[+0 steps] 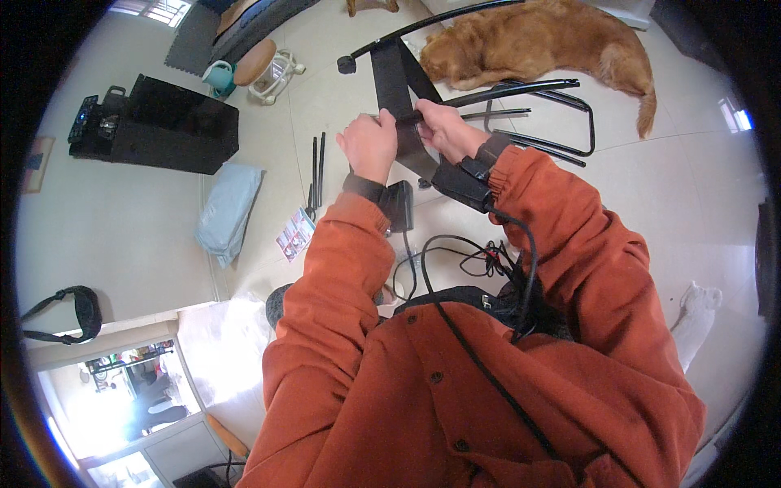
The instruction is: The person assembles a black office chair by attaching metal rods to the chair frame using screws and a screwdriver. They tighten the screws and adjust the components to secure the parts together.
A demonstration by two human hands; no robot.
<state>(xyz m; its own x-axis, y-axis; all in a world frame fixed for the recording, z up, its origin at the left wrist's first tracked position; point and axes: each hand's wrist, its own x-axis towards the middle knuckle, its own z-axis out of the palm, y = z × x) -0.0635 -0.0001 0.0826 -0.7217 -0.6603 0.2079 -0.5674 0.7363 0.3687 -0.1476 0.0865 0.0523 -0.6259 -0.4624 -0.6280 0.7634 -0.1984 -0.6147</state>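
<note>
In front of me I hold a black metal tube frame (439, 23) with a wide flat black band (392, 77) across it. My left hand (370, 146) is closed at the band's left edge, thumb on top. My right hand (447, 128) grips the band's right edge, fingers curled behind it and partly hidden. Beyond my right hand, a black U-shaped tube frame (587, 134) lies on the floor. Two straight black rods (316, 167) lie left of my left hand, close to a printed leaflet (294, 236). Cabled black devices are strapped at both wrists.
A brown dog (561, 41) lies on the tiles at the far right. To the left are a grey-blue plastic package (229, 213), a black box (179, 126), a small round stool (255, 61) and a teal mug (218, 77). Loose cables (443, 237) run near my lap.
</note>
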